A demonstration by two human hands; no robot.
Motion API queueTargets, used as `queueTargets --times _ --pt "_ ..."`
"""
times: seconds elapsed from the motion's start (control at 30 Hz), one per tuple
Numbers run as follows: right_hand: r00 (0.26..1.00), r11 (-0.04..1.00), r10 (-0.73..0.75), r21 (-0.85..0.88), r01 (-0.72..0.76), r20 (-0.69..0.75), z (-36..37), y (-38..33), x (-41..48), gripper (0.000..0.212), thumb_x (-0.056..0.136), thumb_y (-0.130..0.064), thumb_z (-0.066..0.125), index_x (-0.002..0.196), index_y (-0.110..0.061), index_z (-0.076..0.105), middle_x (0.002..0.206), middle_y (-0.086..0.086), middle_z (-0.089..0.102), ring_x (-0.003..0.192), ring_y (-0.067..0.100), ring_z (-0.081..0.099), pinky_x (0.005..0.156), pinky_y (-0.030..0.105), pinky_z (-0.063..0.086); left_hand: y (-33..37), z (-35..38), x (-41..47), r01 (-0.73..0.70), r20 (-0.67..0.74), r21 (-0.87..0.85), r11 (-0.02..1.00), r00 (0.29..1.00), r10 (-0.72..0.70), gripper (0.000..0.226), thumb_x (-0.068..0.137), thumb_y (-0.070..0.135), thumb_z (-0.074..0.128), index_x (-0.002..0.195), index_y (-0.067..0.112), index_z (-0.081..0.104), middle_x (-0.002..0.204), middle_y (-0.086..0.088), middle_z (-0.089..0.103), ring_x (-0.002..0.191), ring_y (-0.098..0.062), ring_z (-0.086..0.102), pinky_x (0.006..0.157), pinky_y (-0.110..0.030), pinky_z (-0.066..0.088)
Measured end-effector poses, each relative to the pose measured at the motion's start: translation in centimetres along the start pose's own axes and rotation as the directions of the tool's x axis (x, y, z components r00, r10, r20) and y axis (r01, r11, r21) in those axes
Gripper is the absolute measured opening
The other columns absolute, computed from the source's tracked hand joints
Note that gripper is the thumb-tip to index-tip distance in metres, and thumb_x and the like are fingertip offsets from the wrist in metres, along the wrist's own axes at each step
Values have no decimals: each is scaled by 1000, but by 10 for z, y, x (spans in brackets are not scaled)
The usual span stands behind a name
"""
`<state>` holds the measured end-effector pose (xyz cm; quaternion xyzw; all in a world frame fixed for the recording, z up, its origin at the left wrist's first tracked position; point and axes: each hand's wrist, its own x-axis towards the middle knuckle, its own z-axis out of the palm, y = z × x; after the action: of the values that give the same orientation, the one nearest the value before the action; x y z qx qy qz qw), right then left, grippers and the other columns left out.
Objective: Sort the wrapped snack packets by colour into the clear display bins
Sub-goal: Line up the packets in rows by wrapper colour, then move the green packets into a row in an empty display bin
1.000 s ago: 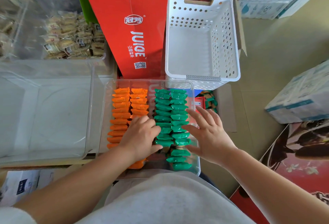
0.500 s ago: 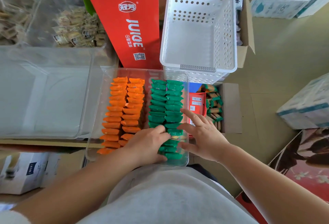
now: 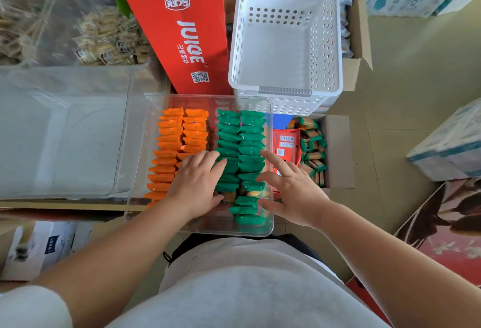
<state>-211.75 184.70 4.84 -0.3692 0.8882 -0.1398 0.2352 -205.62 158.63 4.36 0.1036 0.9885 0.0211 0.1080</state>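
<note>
**Watch the rows: they are leaning on each other**

You are working in the clear bin sitting right in front of you, between an empty clear bin on your left and a cardboard box of loose snacks on your right. The bin looks to be overhanging its support at the near end, so pressing down hard there is risking a tip toward your lap.

Inside, the orange packets are standing in two rows on the left half and the green packets in two rows on the right, each packet overlapping the next like shingles. That is making them prone to toppling in a chain if you are pushing sideways. The wrappers are looking glossy and slippery.

Your left hand is lying flat with its fingers straight, covering the seam where orange is meeting green and gripping nothing. A slide there could be dragging one colour into the other.

Your right hand is spread with its fingers apart at the bin's right wall, also holding nothing.

Near the front the green rows are looking looser and gapped, so these few packets are likeliest to be falling flat
</note>
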Motion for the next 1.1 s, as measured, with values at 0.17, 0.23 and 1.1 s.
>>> queueTargets --times 0.17,0.23,1.1 --pt "1000 1000 -6 5 6 -10 1 3 1 48 89 -65 53 130 -42 48 163 -16 -7 134 23 34 107 44 36 4 3 17 -23 84 -10 1000 996 24 83 71 41 84 140 13 48 130 -7 53 127 -31 47 112 -45 32" --pt "1000 1000 -11 3 11 -22 2 3 1 47 88 -64 53 129 -41 49 164 -16 -6 132 24 37 106 45 37 8 1 21 14 112 -11 1000 994 -13 92 72 46 80 147 15 37 133 -5 49 127 -29 44 110 -43 32" --pt "992 999 47 19 -45 -119 -10 -6 17 50 85 -69 43 112 -35 66 152 -11 37 136 24 36 107 54 38 -5 -70 -3 240 59 -435 868 969 -238 80 60 43 85 130 25 51 120 9 55 109 -15 53 90 -28 44"
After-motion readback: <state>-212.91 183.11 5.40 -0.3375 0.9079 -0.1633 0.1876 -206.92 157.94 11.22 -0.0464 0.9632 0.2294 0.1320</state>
